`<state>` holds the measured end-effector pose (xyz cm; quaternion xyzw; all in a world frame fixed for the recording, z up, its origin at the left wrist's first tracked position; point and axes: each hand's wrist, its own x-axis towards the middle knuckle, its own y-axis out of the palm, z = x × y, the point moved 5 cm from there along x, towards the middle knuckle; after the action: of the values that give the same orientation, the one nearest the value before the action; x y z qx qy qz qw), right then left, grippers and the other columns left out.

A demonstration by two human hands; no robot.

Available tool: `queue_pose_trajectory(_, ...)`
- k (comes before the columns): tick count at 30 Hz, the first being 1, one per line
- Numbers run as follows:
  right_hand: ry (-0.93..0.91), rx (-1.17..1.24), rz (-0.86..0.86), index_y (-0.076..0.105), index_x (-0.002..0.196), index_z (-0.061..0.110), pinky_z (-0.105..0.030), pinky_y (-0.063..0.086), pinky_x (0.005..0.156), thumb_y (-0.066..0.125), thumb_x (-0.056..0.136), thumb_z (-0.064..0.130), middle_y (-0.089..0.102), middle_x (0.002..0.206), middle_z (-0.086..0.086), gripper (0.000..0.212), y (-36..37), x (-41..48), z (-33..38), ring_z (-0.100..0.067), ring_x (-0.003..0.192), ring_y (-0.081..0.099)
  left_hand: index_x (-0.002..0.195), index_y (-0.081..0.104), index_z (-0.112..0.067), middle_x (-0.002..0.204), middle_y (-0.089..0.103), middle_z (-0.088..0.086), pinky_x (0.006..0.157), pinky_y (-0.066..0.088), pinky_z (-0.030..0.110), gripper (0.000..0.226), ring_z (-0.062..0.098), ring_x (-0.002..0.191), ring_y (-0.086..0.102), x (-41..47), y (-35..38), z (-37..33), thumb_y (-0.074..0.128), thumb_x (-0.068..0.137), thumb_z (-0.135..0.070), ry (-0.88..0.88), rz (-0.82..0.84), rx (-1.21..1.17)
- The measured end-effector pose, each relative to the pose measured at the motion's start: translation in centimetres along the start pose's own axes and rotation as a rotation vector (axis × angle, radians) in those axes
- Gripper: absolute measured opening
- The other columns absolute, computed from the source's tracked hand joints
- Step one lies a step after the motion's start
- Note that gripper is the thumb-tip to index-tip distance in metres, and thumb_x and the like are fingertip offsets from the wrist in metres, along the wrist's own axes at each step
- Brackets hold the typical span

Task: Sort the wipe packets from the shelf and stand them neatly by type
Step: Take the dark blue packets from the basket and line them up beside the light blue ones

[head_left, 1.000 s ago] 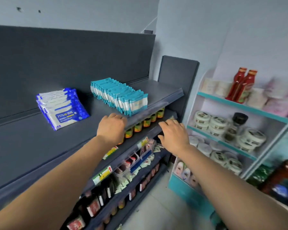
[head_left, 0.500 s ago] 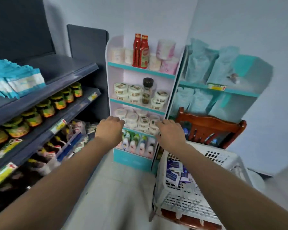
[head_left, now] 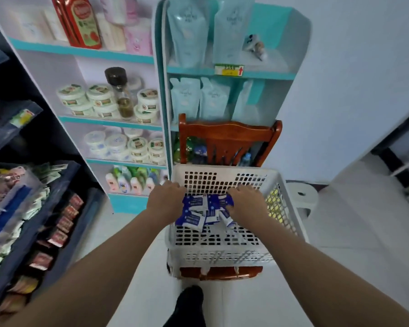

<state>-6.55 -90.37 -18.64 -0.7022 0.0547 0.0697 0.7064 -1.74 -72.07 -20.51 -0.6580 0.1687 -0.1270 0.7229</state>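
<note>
Blue-white wipe packets (head_left: 194,217) lie between my left hand (head_left: 166,202) and right hand (head_left: 246,204) in the white basket (head_left: 222,238). My fingers curl downward; I cannot tell if they grip. Packet print is unreadable.

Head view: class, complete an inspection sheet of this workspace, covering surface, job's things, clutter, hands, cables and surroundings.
Surface: white basket on a wooden chair.
Job's things: blue-and-white wipe packets heaped loosely in the basket.
Clutter: nothing seen.
Hands: left hand and right hand down at the heap, one each side; grip unclear.
Cables: nothing seen.
Surroundings: white shelves with jars, pouches, red bottles; dark shelving on the left.
</note>
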Motion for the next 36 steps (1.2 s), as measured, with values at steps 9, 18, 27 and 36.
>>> queue_pose_trajectory(9, 0.075, 0.042, 0.189, 0.048, 0.129, 0.017, -0.042, 0.037, 0.101, 0.046, 0.096, 0.040, 0.053, 0.129, -0.007, 0.041, 6.7, 6.9, -7.3, -0.027, 0.122, 0.046, 0.111, 0.059, -0.019, 0.115, 0.061, 0.003, 0.089, 0.049, 0.037, 0.023, 0.023, 0.108, 0.057, 9.4, 8.7, -4.0, 0.053, 0.090, -0.024, 0.009, 0.218, -0.120)
queue_pose_trajectory(18, 0.084, 0.091, 0.409, 0.045, 0.133, 0.018, -0.042, 0.040, 0.100, 0.050, 0.095, 0.035, 0.050, 0.132, -0.008, 0.042, 15.1, 13.9, -10.0, -0.028, 0.125, 0.044, 0.113, 0.059, -0.019, 0.113, 0.062, 0.002, 0.082, 0.051, 0.034, 0.024, 0.021, 0.103, 0.058, 14.0, 18.4, -4.2, 0.047, 0.094, -0.026, -0.101, 0.464, -0.226)
queue_pose_trajectory(27, 0.030, 0.112, 0.527, 0.046, 0.135, 0.016, -0.042, 0.041, 0.100, 0.051, 0.095, 0.035, 0.050, 0.133, -0.007, 0.044, 24.3, 18.9, -10.3, -0.028, 0.126, 0.042, 0.116, 0.057, -0.013, 0.113, 0.063, 0.009, 0.079, 0.048, 0.033, 0.030, 0.028, 0.101, 0.060, 12.5, 30.0, -4.0, 0.056, 0.089, -0.026, -0.609, 0.657, -0.588)
queue_pose_trajectory(36, -0.027, 0.227, 0.562, 0.047, 0.135, 0.016, -0.040, 0.041, 0.102, 0.049, 0.097, 0.033, 0.044, 0.140, -0.005, 0.041, 31.9, 22.6, -9.6, -0.026, 0.129, 0.039, 0.115, 0.060, -0.003, 0.103, 0.068, 0.013, 0.083, 0.055, 0.041, 0.044, 0.029, 0.089, 0.064, 13.2, 37.6, -5.3, 0.076, 0.077, -0.017, -1.573, 0.217, -1.331)
